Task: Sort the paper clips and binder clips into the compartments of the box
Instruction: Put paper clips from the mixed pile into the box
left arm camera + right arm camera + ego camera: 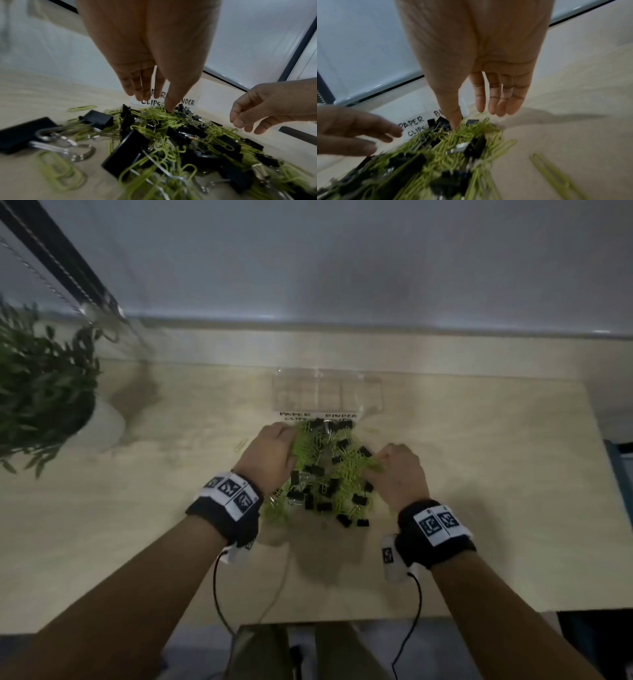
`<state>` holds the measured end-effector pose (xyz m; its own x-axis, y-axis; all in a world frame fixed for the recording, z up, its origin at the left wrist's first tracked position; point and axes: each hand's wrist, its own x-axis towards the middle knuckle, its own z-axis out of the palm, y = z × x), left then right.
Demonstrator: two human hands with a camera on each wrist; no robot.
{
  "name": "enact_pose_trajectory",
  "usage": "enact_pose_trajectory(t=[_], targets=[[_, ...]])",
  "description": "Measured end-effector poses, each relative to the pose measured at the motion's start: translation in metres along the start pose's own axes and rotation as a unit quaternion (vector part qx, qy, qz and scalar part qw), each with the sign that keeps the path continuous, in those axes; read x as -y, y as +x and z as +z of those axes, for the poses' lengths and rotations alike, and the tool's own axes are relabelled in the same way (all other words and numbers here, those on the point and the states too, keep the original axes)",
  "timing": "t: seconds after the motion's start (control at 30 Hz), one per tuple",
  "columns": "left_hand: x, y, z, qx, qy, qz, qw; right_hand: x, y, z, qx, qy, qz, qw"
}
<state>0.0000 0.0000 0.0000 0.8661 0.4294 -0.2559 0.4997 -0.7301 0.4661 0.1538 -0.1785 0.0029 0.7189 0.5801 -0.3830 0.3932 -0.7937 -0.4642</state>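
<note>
A mixed heap of paper clips (pixel 310 446) and binder clips (pixel 343 445) lay on the table (pixel 479 474) between the fingers (pixel 145 86) of both hands. Beyond the fingertips stood the box (pixel 327 390), with a label (pixel 318 416) before it. A stray clip (pixel 240 444) lay left of the left hand (pixel 270 453). A plant (pixel 41 385) stood far left.

Dim, flat light; motion blur throughout; wide-angle bending at edges
</note>
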Motion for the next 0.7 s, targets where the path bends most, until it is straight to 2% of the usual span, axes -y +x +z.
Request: enact_pose_trajectory(t=[0.2,0.53,0.63,0.7], targets=[[0.005,0.019,0.013,0.024,0.013,0.007,1.0,0.004,0.002,0.029,-0.026,-0.03,-0.036,0.999],[0.001,0.025,0.011,0.032,0.004,-0.004,0.999,0.008,0.007,0.032,-0.051,-0.04,-0.111,0.992],[0.007,0.025,0.007,0.015,-0.035,-0.002,0.999,0.007,0.009,0.028,-0.043,-0.036,-0.13,0.99],[0.013,0.025,0.005,0.002,-0.079,-0.026,0.997,0.0,0.011,0.022,-0.044,-0.01,-0.141,0.989]])
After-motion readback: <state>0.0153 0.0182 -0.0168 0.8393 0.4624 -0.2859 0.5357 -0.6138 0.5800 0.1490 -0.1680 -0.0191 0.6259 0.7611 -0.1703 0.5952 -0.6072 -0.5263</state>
